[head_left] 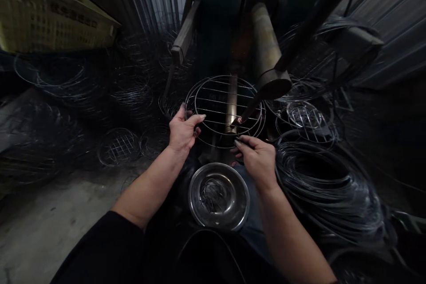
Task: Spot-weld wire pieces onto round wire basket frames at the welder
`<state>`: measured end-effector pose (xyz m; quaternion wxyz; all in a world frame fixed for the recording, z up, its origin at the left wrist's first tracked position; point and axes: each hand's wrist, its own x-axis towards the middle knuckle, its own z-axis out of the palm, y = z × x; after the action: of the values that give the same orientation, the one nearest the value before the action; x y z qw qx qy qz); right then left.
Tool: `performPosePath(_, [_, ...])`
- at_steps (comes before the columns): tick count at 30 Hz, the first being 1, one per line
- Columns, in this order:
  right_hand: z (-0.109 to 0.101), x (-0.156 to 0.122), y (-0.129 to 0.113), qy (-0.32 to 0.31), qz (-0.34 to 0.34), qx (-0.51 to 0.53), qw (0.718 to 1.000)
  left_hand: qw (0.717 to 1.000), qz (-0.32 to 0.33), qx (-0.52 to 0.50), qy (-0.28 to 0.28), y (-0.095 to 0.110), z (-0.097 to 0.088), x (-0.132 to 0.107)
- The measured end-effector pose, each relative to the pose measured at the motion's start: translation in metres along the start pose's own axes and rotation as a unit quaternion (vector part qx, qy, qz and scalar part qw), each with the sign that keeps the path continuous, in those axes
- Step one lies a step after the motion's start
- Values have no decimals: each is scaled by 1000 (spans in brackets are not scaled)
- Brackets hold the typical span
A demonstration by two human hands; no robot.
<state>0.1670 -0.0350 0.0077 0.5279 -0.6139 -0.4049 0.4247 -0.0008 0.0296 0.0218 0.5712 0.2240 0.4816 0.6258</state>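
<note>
A round wire rack (213, 100) with parallel cross wires is held between the rods of a machine. My left hand (182, 129) grips its left rim, thumb on top and fingers curled beneath. At the near rim, my right hand (258, 157) is closed in a pinch; what is between its fingertips is too small to make out. An upright copper-coloured rod (232, 106) shows under the rack, and a slanting dark electrode arm (250, 108) meets the wires from above, with a reddish tip. Below my hands sits a steel bowl (244, 197) holding short wire pieces (212, 193).
A thick metal cylinder (268, 44) of the machine hangs over the rack's right side. Coiled wire (326, 186) lies at the right, near finished-looking racks (306, 117). Stacked wire rings (133, 91) and a yellow crate (60, 22) stand at the left.
</note>
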Motion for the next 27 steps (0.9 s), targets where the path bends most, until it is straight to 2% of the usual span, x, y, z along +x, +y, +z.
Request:
performPosePath(3, [2,1,3,-1,0,-17,1000,1000,10,2,2,0,1,0])
performPosePath(9, [0,8,16,-76,-21,-29,996,1000,3,8,-11,-3,-4,4])
performPosePath(12, [5,4,18,-26,-4,36,999,1000,16,5,-21,-3,-5,5])
performPosePath(16, [12,-3,19,57,-26,113,992,1000,-3,-6,-19,1,-5,8])
performPosePath(27, [10,2,15,34,-23,150,988,1000,-24,9,-13,7,2,14])
